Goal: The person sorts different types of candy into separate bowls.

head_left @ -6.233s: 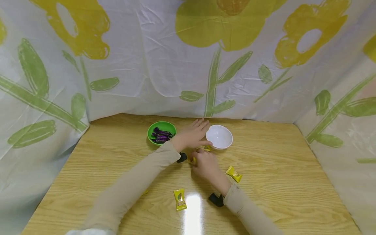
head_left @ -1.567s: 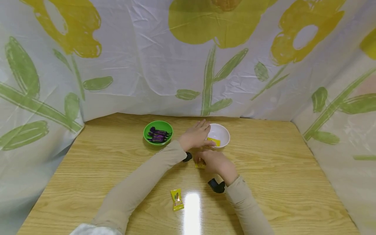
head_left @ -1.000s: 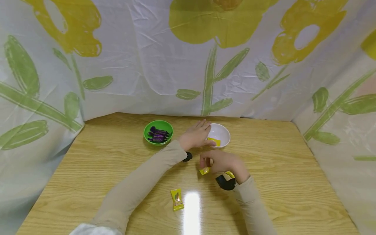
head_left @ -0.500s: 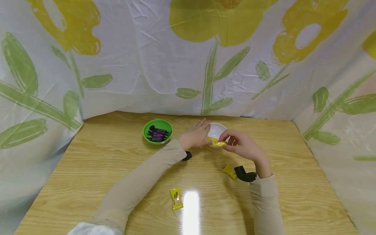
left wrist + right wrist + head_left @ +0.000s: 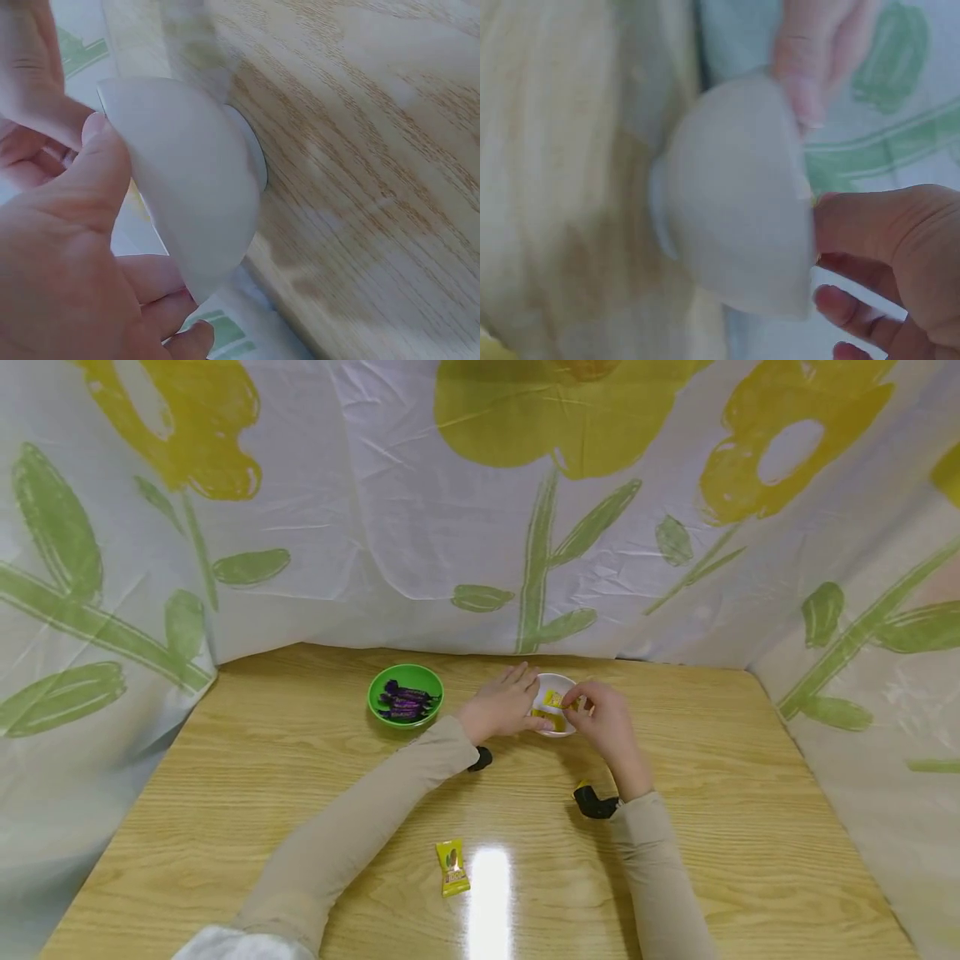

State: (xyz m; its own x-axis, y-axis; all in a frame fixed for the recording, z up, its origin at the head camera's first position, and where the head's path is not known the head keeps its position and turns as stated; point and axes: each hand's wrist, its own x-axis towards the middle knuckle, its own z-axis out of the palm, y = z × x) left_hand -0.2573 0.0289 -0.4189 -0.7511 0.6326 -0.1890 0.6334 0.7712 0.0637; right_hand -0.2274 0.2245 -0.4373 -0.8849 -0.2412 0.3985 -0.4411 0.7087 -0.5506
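Observation:
The white bowl (image 5: 567, 682) stands on the table, with a yellow wrapped candy (image 5: 553, 722) inside. My left hand (image 5: 501, 703) holds the bowl at its left side. The left wrist view shows the thumb (image 5: 101, 161) on the rim and the other fingers around the far side. Over the bowl, my right hand (image 5: 606, 724) pinches another yellow wrapped candy (image 5: 552, 697) between thumb and fingertips, partly covered by them. In the right wrist view this hand (image 5: 892, 255) is right at the rim of the bowl (image 5: 735, 202), and that candy is mostly hidden.
Left of the hands stands a green bowl (image 5: 377, 714) with several purple wrapped candies (image 5: 405, 702). One yellow candy (image 5: 452, 867) lies on the near table (image 5: 375, 893); another (image 5: 581, 786) is mostly hidden by the right wrist's black camera (image 5: 596, 803). A flowered curtain (image 5: 375, 527) encloses the back and sides.
My right hand picked up a yellow candy from the table and carried it up and over the white bowl. Earlier, the bowl gained its first candy. The left hand has stayed at the bowl.

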